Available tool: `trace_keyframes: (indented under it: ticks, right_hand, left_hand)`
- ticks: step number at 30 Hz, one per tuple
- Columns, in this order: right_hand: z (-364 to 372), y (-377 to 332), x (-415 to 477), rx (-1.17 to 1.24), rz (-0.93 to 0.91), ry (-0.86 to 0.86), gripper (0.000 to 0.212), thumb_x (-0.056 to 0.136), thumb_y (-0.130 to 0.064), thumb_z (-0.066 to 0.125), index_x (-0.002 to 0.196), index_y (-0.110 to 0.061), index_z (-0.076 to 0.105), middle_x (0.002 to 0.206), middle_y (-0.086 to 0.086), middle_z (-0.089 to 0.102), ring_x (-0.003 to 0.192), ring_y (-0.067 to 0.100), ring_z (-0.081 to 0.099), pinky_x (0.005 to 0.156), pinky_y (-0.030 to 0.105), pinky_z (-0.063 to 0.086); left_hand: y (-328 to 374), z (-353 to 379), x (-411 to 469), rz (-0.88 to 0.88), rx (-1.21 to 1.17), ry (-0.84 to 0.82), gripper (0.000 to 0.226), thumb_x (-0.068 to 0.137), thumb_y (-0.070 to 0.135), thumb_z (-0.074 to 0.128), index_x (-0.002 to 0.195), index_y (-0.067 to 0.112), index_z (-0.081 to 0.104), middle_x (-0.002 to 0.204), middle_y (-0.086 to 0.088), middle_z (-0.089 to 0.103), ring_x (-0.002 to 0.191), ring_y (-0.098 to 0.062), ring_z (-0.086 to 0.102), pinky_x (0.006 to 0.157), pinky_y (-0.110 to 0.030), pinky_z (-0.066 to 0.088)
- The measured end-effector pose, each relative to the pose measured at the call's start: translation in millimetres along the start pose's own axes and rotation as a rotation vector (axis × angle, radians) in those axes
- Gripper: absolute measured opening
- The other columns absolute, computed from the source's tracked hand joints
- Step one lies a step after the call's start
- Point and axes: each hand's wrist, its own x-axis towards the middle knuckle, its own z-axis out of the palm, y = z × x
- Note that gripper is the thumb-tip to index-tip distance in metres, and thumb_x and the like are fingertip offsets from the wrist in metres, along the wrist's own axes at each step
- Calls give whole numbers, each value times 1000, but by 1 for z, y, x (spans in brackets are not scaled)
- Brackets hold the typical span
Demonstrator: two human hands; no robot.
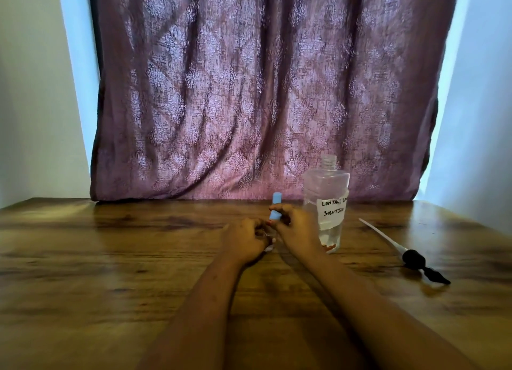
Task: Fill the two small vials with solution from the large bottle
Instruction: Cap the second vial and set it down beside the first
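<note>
A large clear bottle (327,203) with a white handwritten label stands uncapped on the wooden table (110,259), holding a little liquid at its bottom. Just left of it, my right hand (296,225) grips a small blue cap (275,216) between fingertips. Behind it stands a second blue cap (277,198), upright; the vial under it is hidden. My left hand (246,241) is closed around a small clear vial (268,245), of which only a sliver shows. The two hands touch each other at the vial.
A long dropper (410,254) with a black rubber bulb lies on the table to the right of the bottle. A patterned mauve curtain (263,92) hangs behind the table's far edge, with pale walls on both sides.
</note>
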Motion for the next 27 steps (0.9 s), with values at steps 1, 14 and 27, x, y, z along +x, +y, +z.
trace_keyframes:
  ticks: [1,14,27]
  right_hand:
    - [0,-1,0,29,12,15,29,82,2,64,110,-6,63,109,11,65,90,13,59,68,3,44]
    - [32,-9,17,105,291,-117,22,86,-8,64,107,-5,59,90,4,60,78,15,56,55,4,45]
    - [74,6,56,-36,327,-49,22,86,-15,57,106,-9,62,101,13,67,92,29,62,83,40,50]
  left_hand:
    - [0,0,0,7,21,15,33,78,38,73,108,27,72,101,3,76,98,-15,69,86,-34,54]
    - [-21,0,13,-134,-42,93,52,74,42,68,125,36,62,121,-2,71,119,-28,62,107,-48,39]
    - [-28,5,23,-258,17,194,38,91,19,52,128,25,57,132,-4,64,125,-28,55,109,-47,37]
